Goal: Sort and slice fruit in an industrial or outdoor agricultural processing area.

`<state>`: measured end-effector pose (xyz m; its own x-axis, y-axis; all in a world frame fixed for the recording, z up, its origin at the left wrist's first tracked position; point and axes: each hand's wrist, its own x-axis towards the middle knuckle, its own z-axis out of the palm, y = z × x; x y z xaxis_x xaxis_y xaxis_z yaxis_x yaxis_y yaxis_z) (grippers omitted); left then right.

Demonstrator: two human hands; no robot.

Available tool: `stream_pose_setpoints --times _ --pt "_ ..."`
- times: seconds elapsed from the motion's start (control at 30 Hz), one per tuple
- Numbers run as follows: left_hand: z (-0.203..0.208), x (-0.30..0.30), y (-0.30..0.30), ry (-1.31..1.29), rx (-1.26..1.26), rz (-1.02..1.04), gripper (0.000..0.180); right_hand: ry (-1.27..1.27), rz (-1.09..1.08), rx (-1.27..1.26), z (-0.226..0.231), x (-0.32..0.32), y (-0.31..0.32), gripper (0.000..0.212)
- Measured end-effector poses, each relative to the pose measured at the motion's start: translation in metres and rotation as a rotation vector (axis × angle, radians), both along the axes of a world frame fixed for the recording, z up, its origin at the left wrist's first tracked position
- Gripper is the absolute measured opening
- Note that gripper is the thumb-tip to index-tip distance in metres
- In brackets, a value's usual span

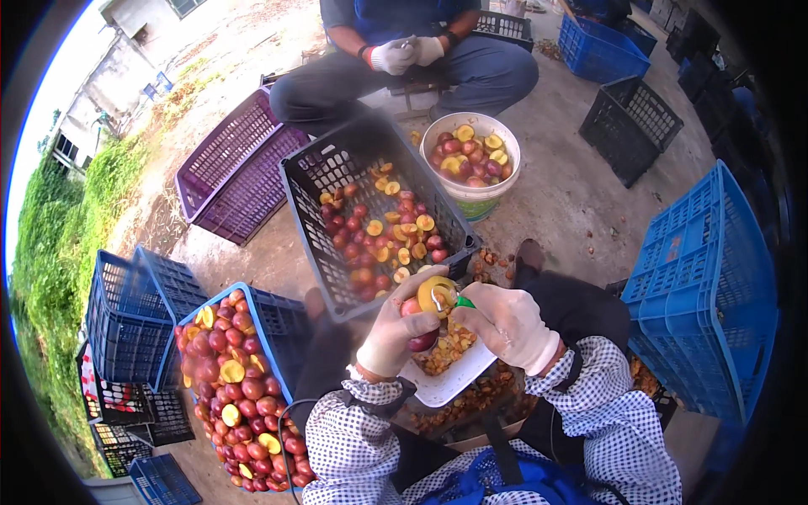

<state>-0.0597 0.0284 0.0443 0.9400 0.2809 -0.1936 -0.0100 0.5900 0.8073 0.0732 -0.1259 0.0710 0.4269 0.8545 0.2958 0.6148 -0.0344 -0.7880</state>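
Observation:
My left hand (389, 332), in a pale glove, is closed around a halved plum (433, 289) with its yellow cut face turned up. More red plums (423, 341) are tucked in the same palm. My right hand (513, 324), also gloved, grips a small pitting tool (464, 301) by its green handle. The tool's metal loop tip touches the cut face of the half. Right below both hands is a white tray (438, 396) with brownish-yellow fruit scraps (450, 349) in it.
Ahead, a black crate (295, 194) holds whole and halved plums, beside a white bucket (429, 147) of plums. A blue crate (282, 370) heaped with plums stands left. Blue crates (699, 286) are stacked right. Opposite sits a person with gloved hands (404, 55) together. Scraps litter the floor.

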Motion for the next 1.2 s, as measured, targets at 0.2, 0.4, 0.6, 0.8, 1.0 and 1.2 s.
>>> stream_pose_setpoints --times 0.2,0.4,0.6,0.8,1.0,1.2 --pt "-0.006 0.003 0.001 0.035 0.059 -0.006 0.084 -0.058 -0.009 -0.099 0.001 0.003 -0.003 0.024" --pt "-0.015 0.006 0.001 0.003 0.026 0.006 0.079 -0.119 -0.023 -0.127 0.000 0.002 -0.003 0.025" --pt "-0.015 0.004 -0.005 0.003 -0.086 -0.004 0.078 -0.090 -0.046 -0.137 -0.007 -0.001 -0.003 0.027" --pt "-0.022 0.001 -0.005 0.077 0.115 0.032 0.072 -0.124 -0.005 -0.374 -0.007 0.001 -0.006 0.029" --pt "-0.025 0.001 -0.003 0.133 0.106 -0.064 0.071 -0.151 0.206 -0.482 -0.016 0.030 -0.013 0.032" --pt "-0.026 -0.002 0.003 0.128 0.047 -0.091 0.069 -0.379 0.241 -0.308 -0.028 0.037 -0.005 0.030"
